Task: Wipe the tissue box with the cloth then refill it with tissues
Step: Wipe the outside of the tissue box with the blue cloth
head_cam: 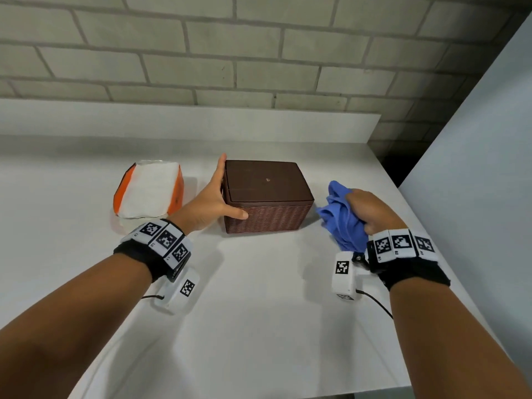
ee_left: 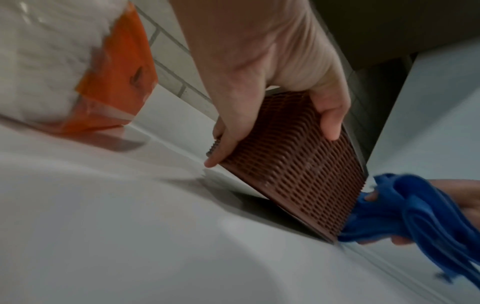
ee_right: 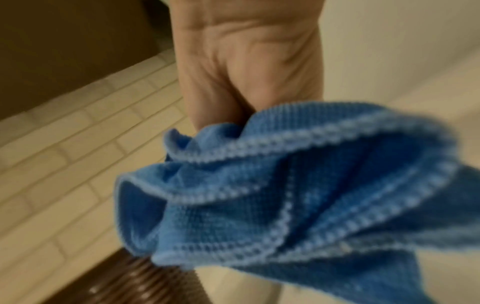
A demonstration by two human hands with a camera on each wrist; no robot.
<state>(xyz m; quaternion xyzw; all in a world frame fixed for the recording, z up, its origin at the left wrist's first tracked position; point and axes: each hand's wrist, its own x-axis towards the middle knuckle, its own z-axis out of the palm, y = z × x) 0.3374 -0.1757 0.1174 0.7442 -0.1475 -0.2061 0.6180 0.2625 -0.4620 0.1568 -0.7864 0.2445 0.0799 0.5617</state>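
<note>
- the tissue pack (head_cam: 148, 192), an orange wrapper torn open over a white stack, lies on the white desk (head_cam: 259, 312) just outside the left hand, near it but not touching. it looks full, so by my reading none of the refill has begun.
- the left hand (head_cam: 214, 197) is spread wide against the left end of the tissue box (head_cam: 267, 197). the fingers lie straight along that end wall and the thumb presses on the near woven face, as the left wrist view also shows (ee_left: 259, 82). it braces the box without wrapping round it.
- the tissue box, brown with a woven-pattern wall and a smooth flat lid, stands upright on the desk between the two hands. the lid is down. whether any tissues are left inside cannot be told.
- the blue microfibre cloth (head_cam: 342, 214) is bunched up in the right hand (head_cam: 371, 208), whose fingers are curled tight round it. loose folds hang out toward the box's right end.
- in the head view the cloth sits just beside the box with a small gap. in the left wrist view it lies at the box's lower right corner (ee_left: 415, 216), and contact there cannot be settled.
- judged from this, the task is at its start: the box is steadied, the cloth is in hand, and no wiped face can be told from an unwiped one. the wipe, opening the lid and loading the tissues all seem left to do.
</note>
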